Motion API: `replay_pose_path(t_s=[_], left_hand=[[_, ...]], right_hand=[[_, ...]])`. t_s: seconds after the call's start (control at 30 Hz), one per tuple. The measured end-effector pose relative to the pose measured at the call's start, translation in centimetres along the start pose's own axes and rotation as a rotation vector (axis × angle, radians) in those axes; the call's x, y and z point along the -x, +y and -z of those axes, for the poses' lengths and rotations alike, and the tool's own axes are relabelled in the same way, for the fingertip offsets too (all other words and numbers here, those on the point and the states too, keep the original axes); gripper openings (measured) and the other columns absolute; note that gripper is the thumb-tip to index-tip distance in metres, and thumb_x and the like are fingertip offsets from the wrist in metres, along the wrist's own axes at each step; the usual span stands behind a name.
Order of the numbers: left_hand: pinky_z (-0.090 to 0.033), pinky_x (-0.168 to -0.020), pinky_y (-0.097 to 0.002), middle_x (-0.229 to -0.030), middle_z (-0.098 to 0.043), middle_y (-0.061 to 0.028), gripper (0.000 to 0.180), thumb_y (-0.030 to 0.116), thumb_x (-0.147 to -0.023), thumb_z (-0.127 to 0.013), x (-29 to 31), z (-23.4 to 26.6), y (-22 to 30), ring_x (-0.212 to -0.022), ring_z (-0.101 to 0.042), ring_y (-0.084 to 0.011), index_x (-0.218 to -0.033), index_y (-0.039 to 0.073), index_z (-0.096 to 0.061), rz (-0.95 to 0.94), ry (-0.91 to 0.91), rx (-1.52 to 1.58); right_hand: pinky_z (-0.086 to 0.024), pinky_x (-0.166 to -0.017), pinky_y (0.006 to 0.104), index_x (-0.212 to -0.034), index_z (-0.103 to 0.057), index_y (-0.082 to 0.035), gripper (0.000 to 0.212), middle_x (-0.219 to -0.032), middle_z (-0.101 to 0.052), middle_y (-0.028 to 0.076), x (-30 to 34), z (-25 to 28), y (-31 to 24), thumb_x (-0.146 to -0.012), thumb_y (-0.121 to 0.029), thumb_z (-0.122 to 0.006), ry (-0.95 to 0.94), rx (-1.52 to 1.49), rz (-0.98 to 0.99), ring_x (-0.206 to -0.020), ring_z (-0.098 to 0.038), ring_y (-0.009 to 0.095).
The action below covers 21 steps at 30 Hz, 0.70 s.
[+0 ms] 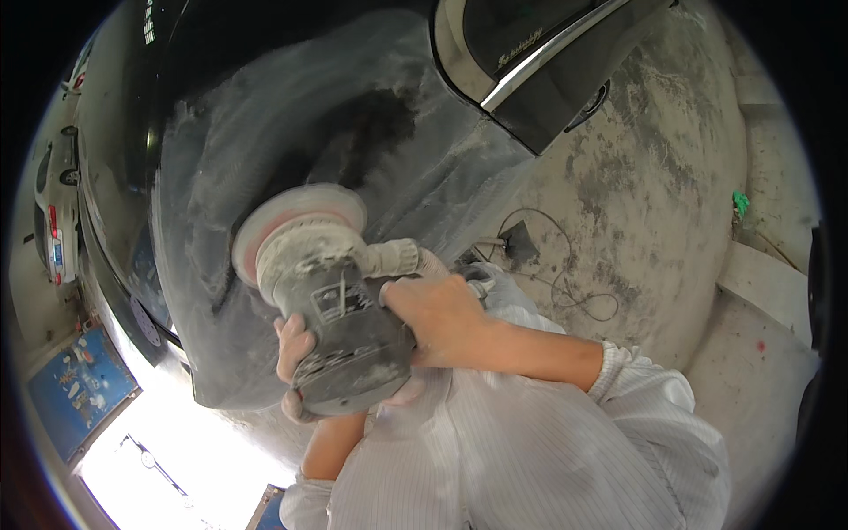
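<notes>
Both my hands hold a dusty, dark power sander in front of a black car body panel smeared with pale grey dust. My left hand is wrapped round the sander's rear body from below, with part of the palm hidden. Closed over its side, near the stubby dust outlet, is my right hand. The round sanding pad faces the panel, pale at its rim and reddish inside. Whether the pad touches the panel I cannot tell.
A window with chrome trim edges the panel above. On the stained concrete floor a thin cable loops beside a small dark piece. A green scrap lies far right. Another car and a blue board stand left.
</notes>
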<state>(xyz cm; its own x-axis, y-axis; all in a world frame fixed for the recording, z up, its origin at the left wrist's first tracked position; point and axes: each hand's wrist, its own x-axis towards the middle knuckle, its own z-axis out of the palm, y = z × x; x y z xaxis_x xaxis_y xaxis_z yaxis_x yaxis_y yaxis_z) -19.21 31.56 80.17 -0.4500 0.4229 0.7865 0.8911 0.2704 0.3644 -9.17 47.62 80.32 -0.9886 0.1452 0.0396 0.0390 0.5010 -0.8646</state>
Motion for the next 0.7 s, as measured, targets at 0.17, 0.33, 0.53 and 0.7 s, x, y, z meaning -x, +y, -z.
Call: replay_pose_path(t_s=[0.17, 0.33, 0.53, 0.7], left_hand=[[-0.050, -0.102, -0.0672, -0.130, -0.073, -0.0253, 0.062, 0.037, -0.103, -0.072, -1.6, -8.6, 2.3, -0.113, -0.074, -0.0442, -0.158, 0.029, -0.044, -0.027, 0.187, 0.376], [-0.045, -0.113, -0.0668, -0.135, -0.071, -0.0291, 0.090, 0.043, -0.081, -0.098, -3.8, -13.7, 5.0, -0.121, -0.072, -0.0494, -0.152, 0.022, -0.046, -0.042, 0.165, 0.611], [-0.039, -0.120, -0.0686, -0.139, -0.067, -0.0277, 0.074, 0.039, -0.092, -0.088, -2.1, -9.9, 2.2, -0.129, -0.068, -0.0482, -0.151, 0.019, -0.046, -0.122, 0.116, 0.558], [-0.032, -0.130, -0.0629, -0.147, -0.061, -0.0188, 0.091, 0.055, -0.085, -0.090, 2.5, -0.2, -2.3, -0.142, -0.059, -0.0382, -0.152, 0.011, -0.046, 0.120, 0.025, 0.138]], right_hand=[[-0.061, -0.076, 0.0452, -0.117, -0.064, -0.002, 0.064, -0.097, -0.071, 0.013, 1.5, 5.7, 4.5, -0.067, -0.022, -0.098, 0.103, -0.032, 0.064, -0.088, -0.075, 0.038], [-0.062, -0.081, 0.0386, -0.128, -0.070, -0.002, 0.053, -0.103, -0.075, 0.016, 1.9, 9.1, 8.0, -0.088, -0.030, -0.090, 0.242, -0.269, -0.082, -0.091, -0.078, 0.033], [-0.062, -0.076, 0.0400, -0.112, -0.070, -0.006, 0.036, -0.094, -0.074, 0.014, 0.5, 7.6, 5.7, -0.085, -0.023, -0.085, 0.198, -0.074, 0.029, -0.086, -0.077, 0.034], [-0.057, -0.066, 0.0476, -0.102, -0.060, -0.009, 0.042, -0.085, -0.067, 0.009, -1.0, 3.0, 0.3, -0.071, -0.018, -0.087, 0.022, 0.177, 0.175, -0.081, -0.074, 0.033]])
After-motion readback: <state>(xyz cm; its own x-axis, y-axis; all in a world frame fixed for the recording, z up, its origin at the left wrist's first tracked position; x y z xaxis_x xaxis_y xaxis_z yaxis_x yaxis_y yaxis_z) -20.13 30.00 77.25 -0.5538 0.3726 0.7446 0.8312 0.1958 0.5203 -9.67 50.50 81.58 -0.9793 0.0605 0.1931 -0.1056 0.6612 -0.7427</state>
